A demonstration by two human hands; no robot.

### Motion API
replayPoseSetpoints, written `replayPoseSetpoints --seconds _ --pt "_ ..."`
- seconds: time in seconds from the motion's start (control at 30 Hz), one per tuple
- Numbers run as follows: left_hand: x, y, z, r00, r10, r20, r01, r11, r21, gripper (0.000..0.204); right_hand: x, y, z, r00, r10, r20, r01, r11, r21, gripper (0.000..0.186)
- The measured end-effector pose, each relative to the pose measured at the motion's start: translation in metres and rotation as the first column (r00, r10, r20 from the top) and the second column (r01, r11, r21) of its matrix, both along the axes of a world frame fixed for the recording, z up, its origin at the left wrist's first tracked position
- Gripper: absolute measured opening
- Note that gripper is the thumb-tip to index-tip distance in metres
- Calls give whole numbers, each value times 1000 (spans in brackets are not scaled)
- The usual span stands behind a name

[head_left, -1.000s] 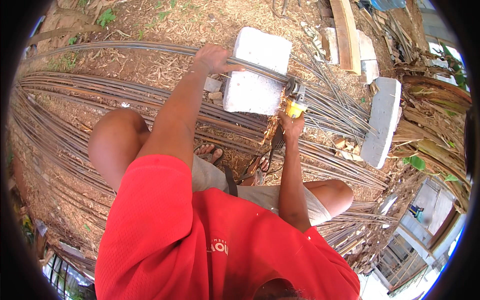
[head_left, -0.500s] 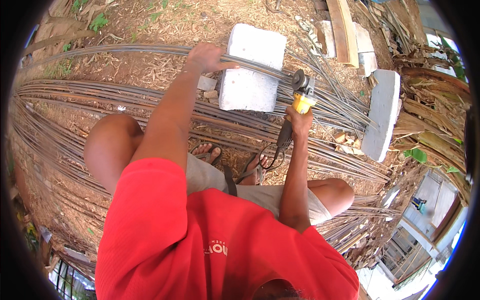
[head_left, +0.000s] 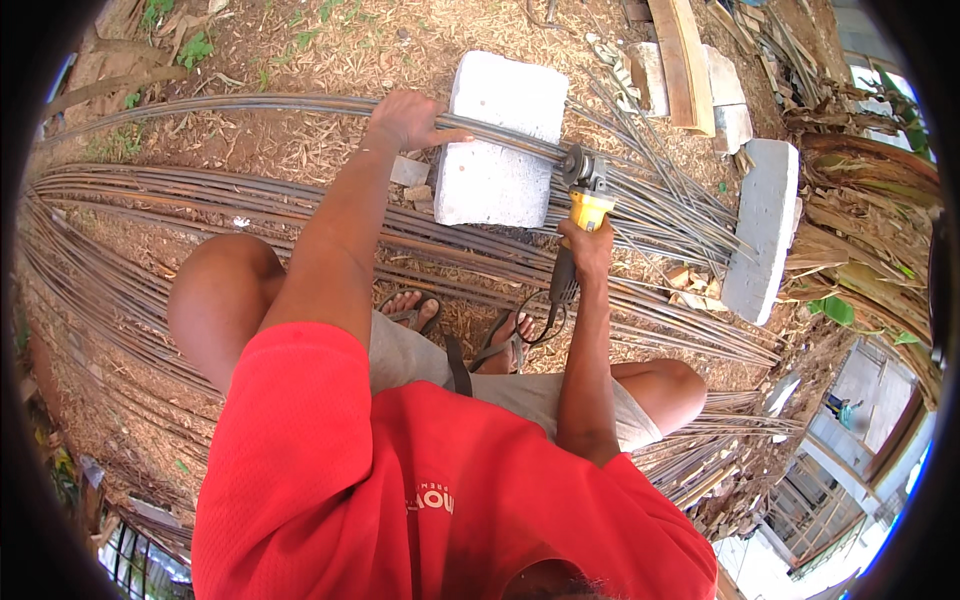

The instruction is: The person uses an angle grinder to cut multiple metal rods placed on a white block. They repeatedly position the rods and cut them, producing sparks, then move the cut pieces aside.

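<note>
My left hand [head_left: 408, 120] is closed around a bundle of long steel bars [head_left: 300, 101], its thumb lying along them toward the right. Beside that hand, the bundle crosses a white block [head_left: 495, 185]. My right hand [head_left: 588, 248] grips a yellow and black angle grinder [head_left: 592, 210], held with its head pointing away from me. The grinder's disc [head_left: 575, 164] is at the right ends of the bundled bars, just past the block. Whether the disc touches the bars I cannot tell.
More steel bars [head_left: 200, 190] lie in long rows across the ground, some under my sandalled feet. A grey slab [head_left: 762, 230] stands at the right. Beyond it are wooden planks [head_left: 685, 65] and dry leaves. The grinder's cord [head_left: 550, 325] loops near my right foot.
The grinder and my right hand have shifted slightly left, toward the white block. My left hand stays on the bars.
</note>
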State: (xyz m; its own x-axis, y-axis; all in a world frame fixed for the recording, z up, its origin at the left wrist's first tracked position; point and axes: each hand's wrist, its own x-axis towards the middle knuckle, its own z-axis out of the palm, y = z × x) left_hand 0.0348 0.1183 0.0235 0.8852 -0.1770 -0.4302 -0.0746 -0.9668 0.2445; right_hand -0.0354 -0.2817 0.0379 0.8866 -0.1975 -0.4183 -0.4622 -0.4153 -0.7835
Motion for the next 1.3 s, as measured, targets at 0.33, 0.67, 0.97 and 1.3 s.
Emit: replayPoseSetpoints --seconds 0.33,0.67,0.97,1.3 --pt "-3 1 3 999 31 8 -31 999 -32 110 -2 3 -2 1000 30 0 -29 987 -159 52" --pt "-3 0 -1 998 24 57 -23 999 -28 107 -24 -10 65 976 -216 18 200 929 310 32" --pt "-12 -9 13 967 229 111 -208 963 -172 93 -20 -100 211 838 -523 156 424 803 419 31" --pt "0 -13 20 919 395 -18 -389 894 -223 86 -53 -118 170 850 -514 117 447 821 356 25"
